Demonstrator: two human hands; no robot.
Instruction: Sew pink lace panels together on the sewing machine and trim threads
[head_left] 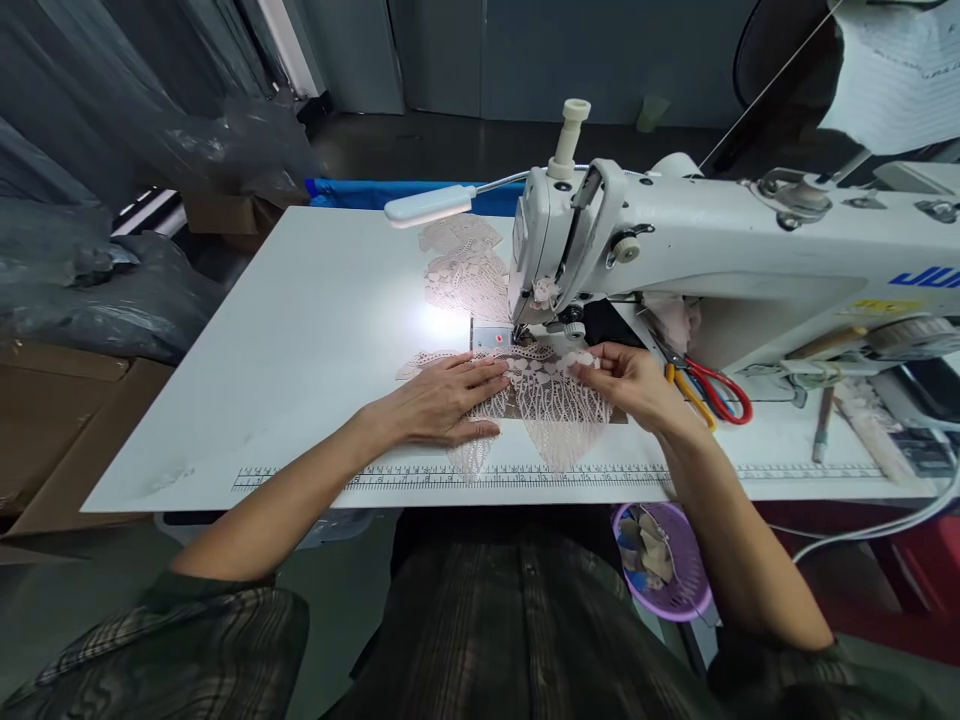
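Observation:
A piece of pale pink lace (pixel 562 410) lies on the white table just in front of the sewing machine's needle area (pixel 517 335). My left hand (pixel 457 400) rests flat on the lace's left part, fingers stretched to the right. With thumb and forefinger, my right hand (pixel 622 380) pinches the lace's upper right edge. More lace (pixel 465 265) lies behind the needle, to the left of the white sewing machine (pixel 675 235). Whether the presser foot touches the lace I cannot tell.
Scissors with red handles (pixel 720 390) and a yellow-handled tool (pixel 690 395) lie right of my right hand. A lamp (pixel 429 205) lights the sewing spot. A printed ruler (pixel 450 480) runs along the front edge. Below hangs a purple basket (pixel 686 570) with scraps. Cardboard boxes (pixel 82 440) stand left.

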